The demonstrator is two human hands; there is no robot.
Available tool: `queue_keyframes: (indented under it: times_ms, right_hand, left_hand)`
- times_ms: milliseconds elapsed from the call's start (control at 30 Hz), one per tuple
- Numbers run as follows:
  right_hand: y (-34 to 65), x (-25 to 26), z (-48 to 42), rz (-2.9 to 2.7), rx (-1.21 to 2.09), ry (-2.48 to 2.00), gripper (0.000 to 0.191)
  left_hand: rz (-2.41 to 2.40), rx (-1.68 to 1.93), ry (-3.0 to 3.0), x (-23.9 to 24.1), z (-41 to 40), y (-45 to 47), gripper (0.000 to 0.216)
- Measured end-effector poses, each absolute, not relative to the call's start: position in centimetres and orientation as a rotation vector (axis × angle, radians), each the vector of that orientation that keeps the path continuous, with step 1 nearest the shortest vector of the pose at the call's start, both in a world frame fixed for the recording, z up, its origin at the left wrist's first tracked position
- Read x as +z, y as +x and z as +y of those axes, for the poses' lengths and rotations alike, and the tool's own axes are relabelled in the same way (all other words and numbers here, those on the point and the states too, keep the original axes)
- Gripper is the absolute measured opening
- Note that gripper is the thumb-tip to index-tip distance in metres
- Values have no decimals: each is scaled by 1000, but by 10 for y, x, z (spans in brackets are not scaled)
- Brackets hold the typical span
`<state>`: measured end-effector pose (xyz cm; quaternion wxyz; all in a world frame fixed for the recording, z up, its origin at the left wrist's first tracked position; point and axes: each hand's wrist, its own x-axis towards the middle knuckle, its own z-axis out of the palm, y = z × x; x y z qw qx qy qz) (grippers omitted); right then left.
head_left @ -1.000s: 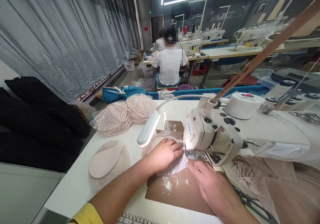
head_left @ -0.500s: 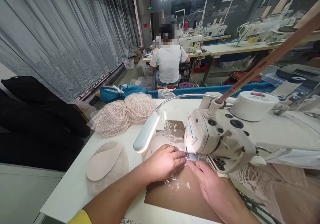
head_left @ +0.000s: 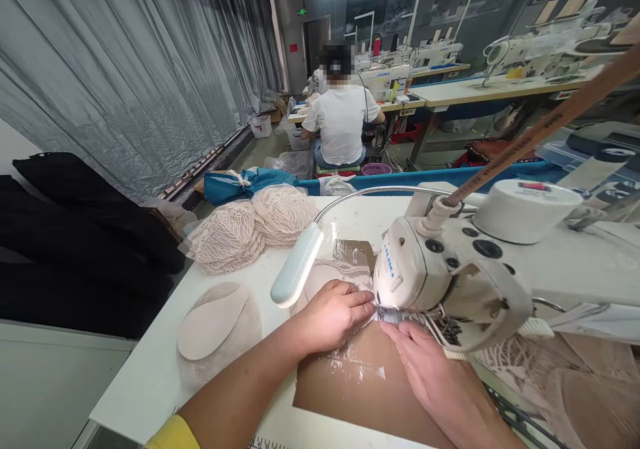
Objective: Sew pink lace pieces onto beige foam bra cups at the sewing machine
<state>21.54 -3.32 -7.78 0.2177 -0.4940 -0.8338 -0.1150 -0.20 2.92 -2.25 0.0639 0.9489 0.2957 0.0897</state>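
The white sewing machine head (head_left: 403,269) stands right in front of my hands, its needle area hidden partly by my fingers. A beige lace bra cup (head_left: 320,279) lies to the left of the machine, under and behind my left hand (head_left: 337,312). The fingers of that hand are bent together on the fabric's edge close to the needle. My right hand (head_left: 423,362) is on the near side of the needle, thumb and fingers together at the same edge. What its fingertips pinch is mostly covered. Beneath both hands is a brown board (head_left: 350,395) with shiny clear film on it.
A lit lamp (head_left: 297,265) on a bendy neck hangs left of the machine. Stacked lace cups (head_left: 225,235) and a loose beige cup (head_left: 215,329) lie on the white table (head_left: 145,382). More lace fabric (head_left: 520,362) is at right. A person (head_left: 343,125) sits ahead.
The whole view has shifted slightly, so the machine and table sit a little further right. Both hands keep nearly the same place beside the needle.
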Motion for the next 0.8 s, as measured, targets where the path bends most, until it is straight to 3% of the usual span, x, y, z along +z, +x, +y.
queue_keyframes:
  times_ms: [167, 333, 800]
  right_hand:
    - [215, -62, -32, -2328, -336, -1302, 42]
    - [215, -52, -34, -2311, -242, -1328, 39]
    - [218, -49, -36, -2330, -92, -1318, 39]
  left_hand:
    - [975, 303, 2888, -17, 25, -4, 31]
    - [1193, 105, 2847, 1, 9, -5, 26]
    - [932, 74, 2839, 1, -4, -2, 26]
